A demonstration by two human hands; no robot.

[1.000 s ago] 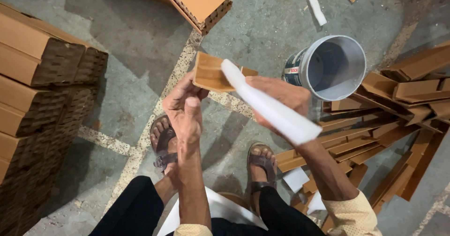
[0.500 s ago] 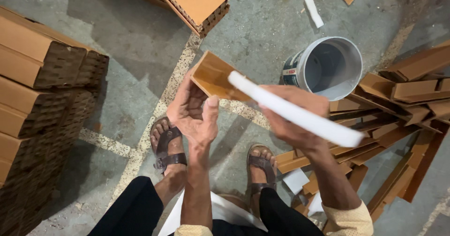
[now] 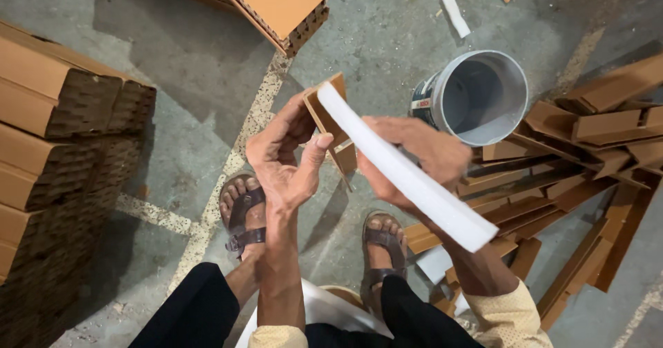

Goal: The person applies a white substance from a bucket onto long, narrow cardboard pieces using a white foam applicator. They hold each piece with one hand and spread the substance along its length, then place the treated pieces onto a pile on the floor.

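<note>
**Hands rubbing a clay piece with a white bar**

Left hand (image 3: 286, 158) pinches a small clay piece (image 3: 336, 123) above the floor; right hand (image 3: 414, 158) grips a long white bar (image 3: 407, 175) laid against it. Best to hold the piece firm and keep the bar flat. Grey bucket (image 3: 483, 96) stands far right.

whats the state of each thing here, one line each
left hand: raised, gripping the clay piece
right hand: closed around the white bar
clay piece: held on edge in the air, bar end against it
white bar: slanted, held mid-length
bucket: open, no lid, looks empty
brick stack: piled at left
offcuts: loose heap at right
</note>
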